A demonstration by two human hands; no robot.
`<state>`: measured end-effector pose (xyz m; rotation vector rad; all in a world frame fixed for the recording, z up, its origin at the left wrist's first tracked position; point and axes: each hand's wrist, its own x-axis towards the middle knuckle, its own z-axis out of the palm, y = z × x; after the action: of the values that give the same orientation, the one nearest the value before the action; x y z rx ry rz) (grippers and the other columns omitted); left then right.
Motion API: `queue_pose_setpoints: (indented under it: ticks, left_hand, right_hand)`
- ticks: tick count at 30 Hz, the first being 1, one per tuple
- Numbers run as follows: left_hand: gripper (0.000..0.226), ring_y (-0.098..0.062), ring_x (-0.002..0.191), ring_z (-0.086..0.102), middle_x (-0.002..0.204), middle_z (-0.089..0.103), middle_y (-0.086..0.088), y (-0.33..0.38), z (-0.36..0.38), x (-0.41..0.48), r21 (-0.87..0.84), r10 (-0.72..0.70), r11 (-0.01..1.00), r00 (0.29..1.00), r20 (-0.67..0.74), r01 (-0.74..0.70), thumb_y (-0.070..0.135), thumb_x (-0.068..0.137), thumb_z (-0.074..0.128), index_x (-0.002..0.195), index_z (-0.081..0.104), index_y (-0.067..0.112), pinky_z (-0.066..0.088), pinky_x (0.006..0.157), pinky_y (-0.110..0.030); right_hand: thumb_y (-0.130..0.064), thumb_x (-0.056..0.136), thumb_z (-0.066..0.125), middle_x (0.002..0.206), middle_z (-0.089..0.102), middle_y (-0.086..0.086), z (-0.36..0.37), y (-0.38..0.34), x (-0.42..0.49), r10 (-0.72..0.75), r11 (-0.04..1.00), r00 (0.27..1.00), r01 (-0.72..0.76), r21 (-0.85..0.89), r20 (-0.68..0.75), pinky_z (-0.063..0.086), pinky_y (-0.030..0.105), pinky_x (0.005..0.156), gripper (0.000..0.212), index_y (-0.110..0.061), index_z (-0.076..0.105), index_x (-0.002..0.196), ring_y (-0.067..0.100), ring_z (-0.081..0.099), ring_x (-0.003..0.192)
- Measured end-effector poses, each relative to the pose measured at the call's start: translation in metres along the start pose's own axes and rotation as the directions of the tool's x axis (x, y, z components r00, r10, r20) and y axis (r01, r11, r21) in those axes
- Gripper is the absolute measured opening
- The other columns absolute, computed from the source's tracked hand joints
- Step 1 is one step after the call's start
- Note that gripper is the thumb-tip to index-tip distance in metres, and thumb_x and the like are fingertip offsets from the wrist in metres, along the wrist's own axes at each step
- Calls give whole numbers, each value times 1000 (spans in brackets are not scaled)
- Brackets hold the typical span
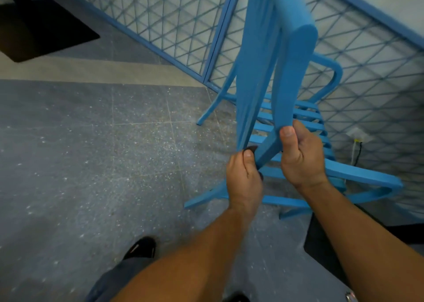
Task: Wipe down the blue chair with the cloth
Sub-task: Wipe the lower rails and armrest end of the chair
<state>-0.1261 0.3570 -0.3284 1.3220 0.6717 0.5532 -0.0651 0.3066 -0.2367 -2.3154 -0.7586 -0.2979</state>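
Note:
The blue chair [296, 56] stands by the fence, with its tall back slats rising toward me and its slatted seat [307, 120] below. My left hand [243, 175] grips a slanted bar low on the chair's back. A small dark cloth [250, 149] is pinched between its fingers and the bar, and only scraps of the cloth show. My right hand [298, 157] is curled round the lower end of a wide back slat, thumb pointing up.
A blue wire-mesh fence [174, 19] runs behind the chair. A black table base [39, 30] sits at the upper left and a black block [321, 244] at the lower right. A wall socket with a cable [358, 138] is on the right. My shoe [141, 247] stands on the speckled grey floor.

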Motion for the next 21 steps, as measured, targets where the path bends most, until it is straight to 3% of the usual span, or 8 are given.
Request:
queue_pose_setpoints:
  ticks: [3,7,9,11,12,14,17,21]
  left_hand:
    - [30,-2,81,60,102,58,1,-20,-10,-8,-24,-59,998,996,66,60,25,105,35,118,61,21,46,60,-12]
    - [30,-4,81,58,103,59,0,-42,-26,4,108,-116,989,975,190,97,27,105,33,121,58,26,44,59,-8]
    - [30,-3,82,56,104,59,1,-49,-34,14,194,-188,971,949,254,140,27,105,33,120,59,25,41,58,-6]
    - [28,-6,78,58,98,62,1,-54,-42,21,191,-226,966,932,283,176,28,104,36,117,61,27,41,58,-9]
    - [26,-9,73,60,90,64,0,-54,-46,23,155,-245,966,921,303,206,28,103,38,114,62,27,45,57,-17]
    - [22,-6,64,59,79,64,3,-50,-52,27,128,-269,963,898,347,239,25,102,43,110,64,26,48,54,-22]
    - [23,1,79,59,92,65,11,-49,-61,34,219,-164,972,908,385,82,23,100,50,115,67,25,43,67,-9]
    - [22,1,83,61,92,66,14,-54,-61,39,172,-31,984,918,395,-41,20,98,52,112,70,24,43,72,-11]
  right_hand:
    - [-85,81,18,53,33,-9,3,2,-2,4,1000,1000,-4,-9,-22,29,33,51,64,-26,34,62,14,37,51]
    - [-79,85,16,64,41,-11,15,-1,-8,4,997,983,-17,-69,-185,30,29,55,63,-23,40,73,10,40,58]
    - [-68,93,25,94,56,3,19,2,-24,42,995,969,-62,-74,-244,43,38,74,65,-10,53,98,19,54,86]
    - [-50,95,43,133,48,10,22,4,-60,176,979,952,-196,-60,-249,38,39,106,55,-7,46,130,20,45,125]
    - [-45,93,51,139,43,8,25,1,-81,267,956,924,-289,-42,-274,34,36,111,55,-11,42,135,18,40,131]
    - [-42,89,61,127,48,4,38,-4,-111,447,884,849,-467,-1,-282,40,39,106,48,-15,48,126,16,46,121]
    - [-45,88,60,118,59,-2,58,-2,-107,644,764,760,-643,51,-82,46,37,99,44,-17,55,122,12,55,111]
    - [-37,96,51,94,67,-8,72,5,-75,520,848,844,-529,44,127,50,26,79,25,-16,61,106,4,62,88]
